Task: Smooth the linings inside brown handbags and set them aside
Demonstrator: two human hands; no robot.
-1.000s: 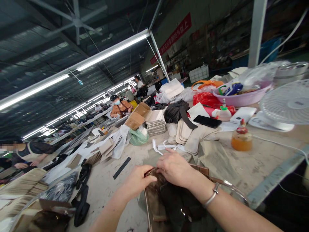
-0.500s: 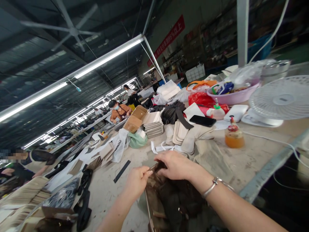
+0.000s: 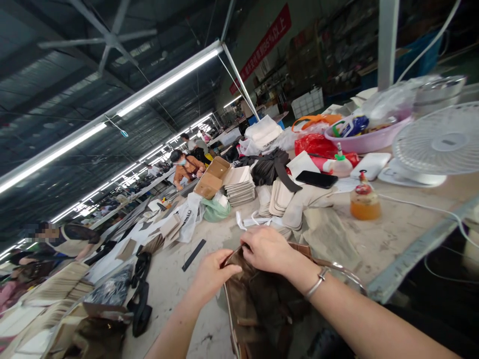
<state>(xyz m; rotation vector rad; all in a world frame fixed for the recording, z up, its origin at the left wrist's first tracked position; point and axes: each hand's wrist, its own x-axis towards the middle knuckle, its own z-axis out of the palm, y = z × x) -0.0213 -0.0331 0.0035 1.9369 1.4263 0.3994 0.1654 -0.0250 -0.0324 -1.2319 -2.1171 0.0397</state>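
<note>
A dark brown bag [image 3: 258, 299] with a paler edge strip lies at the front of the table, its near part cut off by the frame. At its far left corner my left hand [image 3: 211, 279] has the edge between thumb and fingers. My right hand [image 3: 267, 249], a metal bangle on its wrist, is closed on the top edge just beside it, with the fingertips curled inside and partly hidden. A black strip [image 3: 193, 255] lies on the table left of my hands.
Stacked beige pieces [image 3: 239, 187], a phone [image 3: 316, 179] and a glue bottle [image 3: 365, 202] stand beyond my hands. A white fan [image 3: 445, 142] is at right. Black straps [image 3: 141, 304] and striped fabric piles [image 3: 56, 289] lie left. Co-workers sit further back.
My left thumb has shifted and now points right along the bag's edge. My right hand has curled further over the edge. The view has moved slightly, showing more of the bag's right side.
</note>
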